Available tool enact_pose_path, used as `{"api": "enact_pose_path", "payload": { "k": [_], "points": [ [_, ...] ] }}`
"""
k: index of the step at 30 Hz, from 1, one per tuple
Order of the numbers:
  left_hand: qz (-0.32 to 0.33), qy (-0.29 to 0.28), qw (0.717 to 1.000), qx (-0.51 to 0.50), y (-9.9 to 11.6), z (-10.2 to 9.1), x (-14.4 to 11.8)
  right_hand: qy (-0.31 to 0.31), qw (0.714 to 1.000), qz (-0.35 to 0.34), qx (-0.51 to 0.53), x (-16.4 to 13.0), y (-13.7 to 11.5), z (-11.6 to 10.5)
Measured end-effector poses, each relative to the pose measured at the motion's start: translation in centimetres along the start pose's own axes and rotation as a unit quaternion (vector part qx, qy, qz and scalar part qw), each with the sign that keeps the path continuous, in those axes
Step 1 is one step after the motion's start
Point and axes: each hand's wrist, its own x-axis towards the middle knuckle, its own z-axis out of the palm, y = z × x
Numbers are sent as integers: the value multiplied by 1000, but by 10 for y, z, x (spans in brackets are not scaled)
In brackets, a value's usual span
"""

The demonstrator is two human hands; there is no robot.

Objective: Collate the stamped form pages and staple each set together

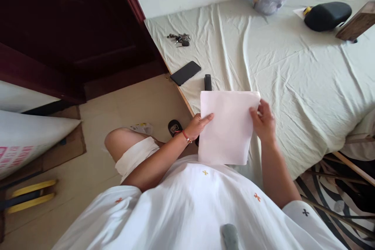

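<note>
One paper stack [227,131] sits between left hand [197,127], gripping it, and right hand [265,122], seemingly pinching its edge

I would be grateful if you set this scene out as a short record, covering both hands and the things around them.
Left hand: holds the white paper at one side edge, thumb on its face
Right hand: at the opposite edge, thumb over it; grip unclear
Left wrist: red bracelet
Surface: pale, wrinkled cloth
Beyond the paper: black phone; narrow black object, partly hidden; bunch of keys
Near the wall: translucent plastic container
</note>
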Motion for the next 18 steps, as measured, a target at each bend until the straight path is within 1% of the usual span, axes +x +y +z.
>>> {"api": "enact_pose_path", "payload": {
  "k": [1,2,3,4,6,8,10,15,18],
  "points": [
    [-6,-8,1000,1,1,2,-1,53,995,-68,-51,9,-10,-3],
    [-12,-14,1000,2,2,5,-1,75,982,-132,-111,17,-22,-6],
    [-17,-18,1000,2,3,7,-2,74,966,-185,-164,24,-34,-8],
    [-20,-21,1000,2,4,9,-3,54,950,-225,-208,29,-45,-10],
    [-21,-26,999,1,5,12,-5,-24,921,-278,-271,36,-65,-10],
    [-22,-31,999,1,4,13,-7,-95,903,-293,-299,39,-74,-8],
    [-27,-35,999,-2,3,13,-8,-130,898,-288,-308,40,-76,-6],
    [-48,-41,998,-18,0,11,-11,-161,896,-278,-306,42,-69,-5],
    [-51,-43,997,-25,-2,12,-12,-158,896,-290,-297,41,-72,-4]
  ]
}}
